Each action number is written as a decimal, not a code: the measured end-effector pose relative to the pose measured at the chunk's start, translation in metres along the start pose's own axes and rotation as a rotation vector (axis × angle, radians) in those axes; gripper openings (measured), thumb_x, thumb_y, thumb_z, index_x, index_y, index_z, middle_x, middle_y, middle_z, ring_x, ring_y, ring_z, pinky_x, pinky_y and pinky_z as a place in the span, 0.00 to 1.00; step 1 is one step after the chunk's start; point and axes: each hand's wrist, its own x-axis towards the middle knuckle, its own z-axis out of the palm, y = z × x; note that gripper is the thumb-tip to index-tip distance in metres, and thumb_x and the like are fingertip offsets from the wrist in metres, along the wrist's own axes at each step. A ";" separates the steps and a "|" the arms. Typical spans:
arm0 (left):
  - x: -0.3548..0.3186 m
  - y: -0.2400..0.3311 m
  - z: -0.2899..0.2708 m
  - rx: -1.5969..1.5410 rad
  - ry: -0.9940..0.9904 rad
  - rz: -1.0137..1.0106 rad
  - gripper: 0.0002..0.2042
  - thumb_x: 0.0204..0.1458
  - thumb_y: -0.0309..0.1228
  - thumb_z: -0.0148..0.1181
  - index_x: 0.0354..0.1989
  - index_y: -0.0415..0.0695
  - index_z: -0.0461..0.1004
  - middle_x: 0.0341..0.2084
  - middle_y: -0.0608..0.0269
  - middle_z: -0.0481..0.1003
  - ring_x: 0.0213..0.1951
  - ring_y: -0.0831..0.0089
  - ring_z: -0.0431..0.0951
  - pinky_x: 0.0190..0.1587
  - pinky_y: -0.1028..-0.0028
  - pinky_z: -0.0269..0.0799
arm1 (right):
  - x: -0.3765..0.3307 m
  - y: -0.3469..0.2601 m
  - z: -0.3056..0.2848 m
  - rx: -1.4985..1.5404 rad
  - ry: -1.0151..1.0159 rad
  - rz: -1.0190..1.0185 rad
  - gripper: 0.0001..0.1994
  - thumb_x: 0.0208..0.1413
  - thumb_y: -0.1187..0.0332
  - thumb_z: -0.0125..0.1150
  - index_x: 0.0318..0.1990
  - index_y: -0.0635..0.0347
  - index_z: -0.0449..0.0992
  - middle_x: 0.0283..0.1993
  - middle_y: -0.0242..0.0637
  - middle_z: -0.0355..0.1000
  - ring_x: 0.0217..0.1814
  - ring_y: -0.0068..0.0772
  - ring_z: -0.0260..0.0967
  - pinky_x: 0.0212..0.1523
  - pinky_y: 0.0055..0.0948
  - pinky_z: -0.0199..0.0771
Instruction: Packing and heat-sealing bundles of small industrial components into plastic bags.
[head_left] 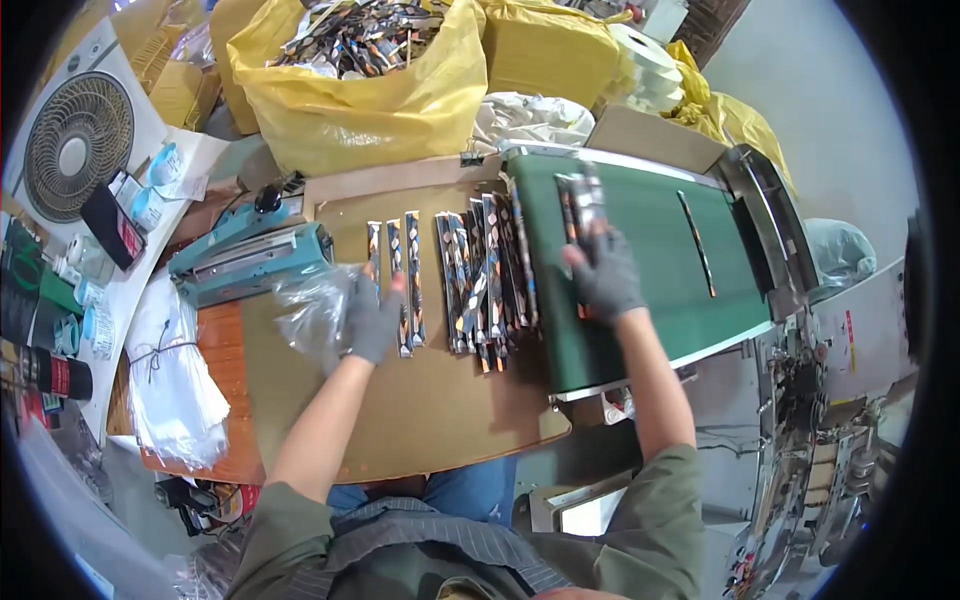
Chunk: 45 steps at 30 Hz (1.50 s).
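Observation:
My left hand (374,318), in a grey glove with bare fingertips, is closed on a crumpled clear plastic bag (312,300) at the middle left of the board. Just beside it lie a few slim, dark patterned stick packets (415,290). More of these packets form a loose pile (485,275) between my hands. Over the green conveyor belt (650,250), my right hand (608,272), gloved alike, grips slim packets (592,195) that are smeared by motion. The palm hides part of them. Farther right, a single packet (697,243) lies on the belt.
A teal sealing machine (250,260) stands at the left, with tied white bags (175,385) before it. Behind the board is a yellow sack (360,115) full of packets. A fan (75,148) and phone (112,225) are far left. Machinery (820,460) stands at right.

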 end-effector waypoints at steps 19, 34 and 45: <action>-0.029 -0.029 -0.003 -0.072 -0.125 0.100 0.37 0.52 0.44 0.57 0.62 0.32 0.49 0.56 0.36 0.59 0.57 0.46 0.61 0.59 0.64 0.57 | 0.002 -0.063 0.013 0.041 0.030 -0.067 0.26 0.58 0.50 0.47 0.55 0.61 0.66 0.58 0.50 0.63 0.61 0.53 0.58 0.59 0.40 0.58; -0.005 -0.001 -0.020 -0.870 -0.187 -0.267 0.26 0.43 0.47 0.66 0.41 0.36 0.75 0.35 0.58 0.77 0.36 0.71 0.76 0.41 0.73 0.69 | 0.009 -0.167 0.116 0.522 -0.418 0.203 0.53 0.36 0.34 0.60 0.59 0.75 0.58 0.53 0.63 0.65 0.56 0.54 0.65 0.55 0.36 0.63; -0.042 -0.011 -0.094 -0.745 -0.402 -0.489 0.35 0.42 0.56 0.63 0.43 0.30 0.73 0.38 0.51 0.75 0.43 0.69 0.75 0.50 0.74 0.66 | -0.061 -0.233 0.112 1.818 -0.843 0.536 0.18 0.50 0.62 0.61 0.44 0.65 0.71 0.36 0.35 0.74 0.34 0.25 0.73 0.35 0.24 0.73</action>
